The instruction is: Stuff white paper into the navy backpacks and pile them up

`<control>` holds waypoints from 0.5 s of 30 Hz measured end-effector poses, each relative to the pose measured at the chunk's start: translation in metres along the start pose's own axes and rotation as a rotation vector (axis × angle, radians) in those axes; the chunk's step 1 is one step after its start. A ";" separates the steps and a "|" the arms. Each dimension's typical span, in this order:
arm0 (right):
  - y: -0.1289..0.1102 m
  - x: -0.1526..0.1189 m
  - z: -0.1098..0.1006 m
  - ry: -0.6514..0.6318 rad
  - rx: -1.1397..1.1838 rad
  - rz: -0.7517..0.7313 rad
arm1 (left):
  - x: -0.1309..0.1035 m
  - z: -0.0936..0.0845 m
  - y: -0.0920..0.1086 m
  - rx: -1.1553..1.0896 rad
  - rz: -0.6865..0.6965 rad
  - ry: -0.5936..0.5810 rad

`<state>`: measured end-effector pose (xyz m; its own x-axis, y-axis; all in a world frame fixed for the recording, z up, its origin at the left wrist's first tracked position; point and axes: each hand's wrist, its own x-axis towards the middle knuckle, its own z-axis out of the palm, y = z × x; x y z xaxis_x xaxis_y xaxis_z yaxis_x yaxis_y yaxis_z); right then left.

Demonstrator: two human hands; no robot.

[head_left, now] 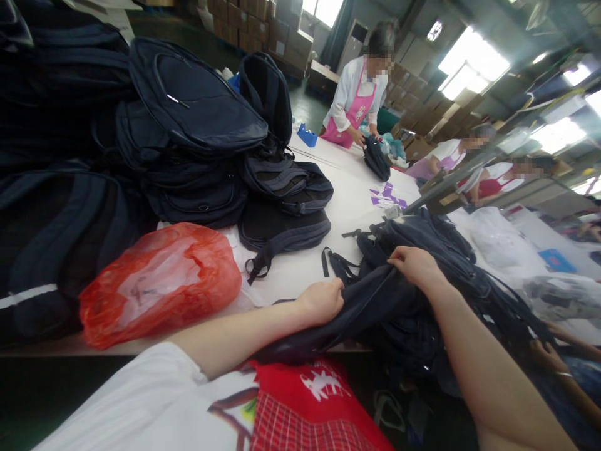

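A dark navy backpack (361,305) lies at the table's near edge, right in front of my apron. My left hand (323,302) is closed on its upper edge, fingers curled over the fabric. Farther right, my right hand (416,266) pinches the same backpack between thumb and fingers. The fabric stretches between the two hands. Behind and to the right, more dark backpacks (425,235) lie in a heap that touches it. Loose black straps (342,266) trail onto the white table just beyond my left hand.
Stacked navy backpacks (197,106) fill the left side. A red plastic bag (164,282) sits before them on the white table (286,266). Purple pieces (387,195) and a blue tape dispenser (307,134) lie farther back. A co-worker in a pink apron (354,113) handles a dark bag; another person's hands (547,354) are at right.
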<state>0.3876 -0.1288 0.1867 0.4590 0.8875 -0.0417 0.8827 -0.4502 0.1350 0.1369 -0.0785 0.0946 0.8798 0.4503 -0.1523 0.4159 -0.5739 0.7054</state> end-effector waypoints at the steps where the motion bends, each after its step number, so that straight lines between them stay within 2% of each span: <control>1: 0.003 0.007 0.004 -0.014 -0.001 0.004 | 0.001 0.001 0.000 0.011 0.010 -0.006; 6: 0.003 0.020 0.015 -0.063 -0.047 -0.008 | 0.002 0.000 -0.003 0.023 0.036 0.004; 11: -0.012 0.011 -0.002 -0.064 -0.090 -0.007 | 0.001 -0.008 -0.009 -0.020 0.067 0.012; 13: -0.030 -0.005 -0.009 -0.031 -0.056 -0.099 | 0.000 -0.009 -0.011 -0.006 0.091 0.009; 15: -0.050 -0.028 -0.014 -0.021 0.045 -0.317 | 0.000 -0.010 -0.013 -0.004 0.117 0.026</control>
<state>0.3290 -0.1292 0.1951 0.1620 0.9822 -0.0952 0.9854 -0.1559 0.0684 0.1290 -0.0641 0.0926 0.9160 0.3981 -0.0506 0.3097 -0.6211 0.7199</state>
